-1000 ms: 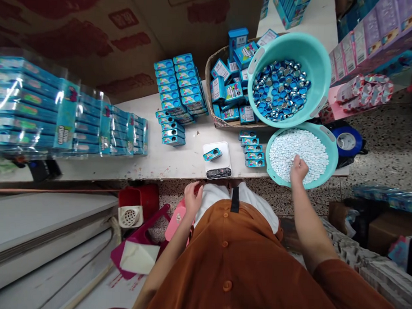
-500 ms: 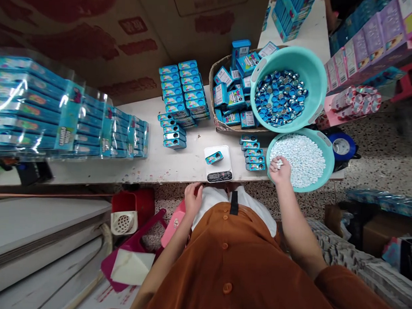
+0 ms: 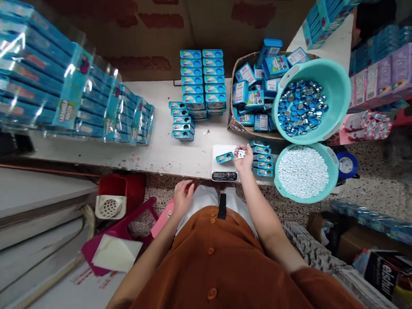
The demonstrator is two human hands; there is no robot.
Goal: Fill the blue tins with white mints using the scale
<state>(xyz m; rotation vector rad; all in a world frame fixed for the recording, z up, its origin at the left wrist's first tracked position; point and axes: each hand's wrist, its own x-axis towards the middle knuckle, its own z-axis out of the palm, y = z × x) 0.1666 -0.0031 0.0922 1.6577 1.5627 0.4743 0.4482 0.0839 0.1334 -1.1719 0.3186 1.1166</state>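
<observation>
You're cupping white pellets (image 3: 241,153) in your half-curled right hand (image 3: 244,163), palm up, just beside the blue container (image 3: 225,158) that's lying on the white scale (image 3: 225,168), while your left hand (image 3: 183,198) is hanging loosely bent, seemingly empty, near the table (image 3: 141,157) edge.

Scale (image 3: 222,167) partly behind right hand (image 3: 243,158), display (image 3: 219,175) too small to read, wrapped packs (image 3: 29,71) cut off at left edge

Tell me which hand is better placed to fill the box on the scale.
Likely the right hand: it holds white pellets beside the box; the left hand is apart from the scale.
</observation>
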